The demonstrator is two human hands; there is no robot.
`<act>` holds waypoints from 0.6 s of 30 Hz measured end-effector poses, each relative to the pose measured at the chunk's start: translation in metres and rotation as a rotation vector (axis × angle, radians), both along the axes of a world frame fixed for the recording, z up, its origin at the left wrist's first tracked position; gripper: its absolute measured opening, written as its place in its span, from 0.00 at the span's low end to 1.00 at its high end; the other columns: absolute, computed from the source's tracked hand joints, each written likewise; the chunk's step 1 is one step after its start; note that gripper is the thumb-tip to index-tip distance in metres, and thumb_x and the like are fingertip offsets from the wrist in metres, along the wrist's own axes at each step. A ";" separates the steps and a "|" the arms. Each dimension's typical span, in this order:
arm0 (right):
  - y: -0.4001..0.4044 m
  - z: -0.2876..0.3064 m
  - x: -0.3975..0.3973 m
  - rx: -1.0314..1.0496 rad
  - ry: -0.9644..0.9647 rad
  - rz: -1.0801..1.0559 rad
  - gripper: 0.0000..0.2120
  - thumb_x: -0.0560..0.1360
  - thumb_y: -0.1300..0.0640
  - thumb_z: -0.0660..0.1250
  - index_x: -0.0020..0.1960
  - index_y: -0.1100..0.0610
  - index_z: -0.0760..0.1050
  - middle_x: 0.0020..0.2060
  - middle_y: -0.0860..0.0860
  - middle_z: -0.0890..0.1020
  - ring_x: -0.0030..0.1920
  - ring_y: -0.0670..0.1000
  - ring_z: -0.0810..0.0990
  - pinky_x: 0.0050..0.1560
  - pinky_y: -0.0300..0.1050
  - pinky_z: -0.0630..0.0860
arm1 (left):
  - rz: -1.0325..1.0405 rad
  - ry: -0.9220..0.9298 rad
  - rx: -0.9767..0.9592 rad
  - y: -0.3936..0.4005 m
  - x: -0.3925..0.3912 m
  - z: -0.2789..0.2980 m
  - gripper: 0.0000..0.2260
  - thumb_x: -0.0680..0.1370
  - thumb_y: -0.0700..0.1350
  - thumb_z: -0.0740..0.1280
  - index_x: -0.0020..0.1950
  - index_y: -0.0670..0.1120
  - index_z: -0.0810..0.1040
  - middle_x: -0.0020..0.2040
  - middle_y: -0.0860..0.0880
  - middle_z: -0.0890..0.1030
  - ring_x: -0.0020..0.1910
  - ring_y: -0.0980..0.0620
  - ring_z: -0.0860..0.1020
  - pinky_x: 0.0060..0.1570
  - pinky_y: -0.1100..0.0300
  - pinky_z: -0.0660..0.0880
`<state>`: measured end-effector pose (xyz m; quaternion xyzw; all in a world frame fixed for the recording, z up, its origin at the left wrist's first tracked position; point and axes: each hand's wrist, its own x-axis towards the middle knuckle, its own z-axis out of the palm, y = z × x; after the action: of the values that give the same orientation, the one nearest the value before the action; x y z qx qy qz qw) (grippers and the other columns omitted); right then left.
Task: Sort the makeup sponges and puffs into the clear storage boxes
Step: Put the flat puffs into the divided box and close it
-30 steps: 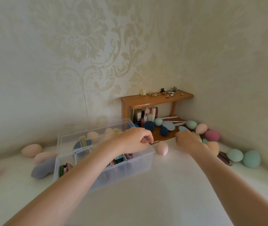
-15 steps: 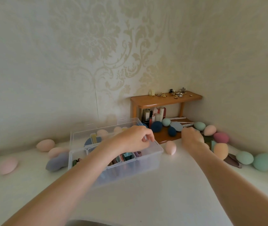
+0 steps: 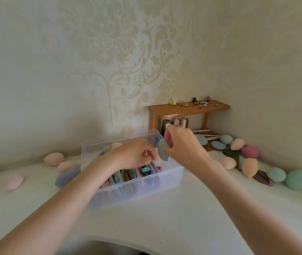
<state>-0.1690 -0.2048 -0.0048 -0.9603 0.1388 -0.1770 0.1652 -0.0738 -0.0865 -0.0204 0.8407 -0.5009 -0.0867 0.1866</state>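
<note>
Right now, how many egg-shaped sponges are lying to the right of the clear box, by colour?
Green sponges: 3
Peach sponges: 3
Dark pink sponge: 1
Total: 7

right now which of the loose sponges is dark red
The dark red sponge against the right wall, behind the orange sponge; its neighbours are peach, orange or green.
</note>
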 end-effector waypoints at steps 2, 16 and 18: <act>0.010 -0.007 0.001 -0.001 0.051 0.003 0.08 0.76 0.57 0.64 0.54 0.58 0.71 0.48 0.54 0.80 0.48 0.55 0.79 0.51 0.47 0.79 | 0.009 -0.021 0.002 0.002 -0.001 -0.002 0.11 0.77 0.40 0.60 0.50 0.50 0.82 0.52 0.52 0.80 0.50 0.54 0.76 0.46 0.68 0.70; 0.002 -0.033 0.023 -0.240 0.190 0.033 0.14 0.77 0.50 0.62 0.55 0.57 0.80 0.54 0.55 0.76 0.49 0.51 0.70 0.47 0.40 0.70 | 0.016 0.014 0.002 0.001 0.007 -0.009 0.11 0.77 0.40 0.61 0.50 0.51 0.82 0.52 0.51 0.78 0.50 0.53 0.77 0.47 0.65 0.71; -0.007 -0.024 0.022 -0.045 0.154 0.052 0.15 0.78 0.51 0.61 0.51 0.60 0.81 0.50 0.57 0.81 0.43 0.49 0.76 0.41 0.37 0.73 | 0.025 0.005 -0.022 -0.001 0.007 -0.006 0.10 0.78 0.41 0.61 0.50 0.50 0.81 0.50 0.52 0.79 0.49 0.52 0.78 0.49 0.62 0.74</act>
<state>-0.1475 -0.2114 -0.0287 -0.9778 0.1219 -0.1014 0.1368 -0.0666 -0.0879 -0.0268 0.8444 -0.4910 -0.0811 0.1982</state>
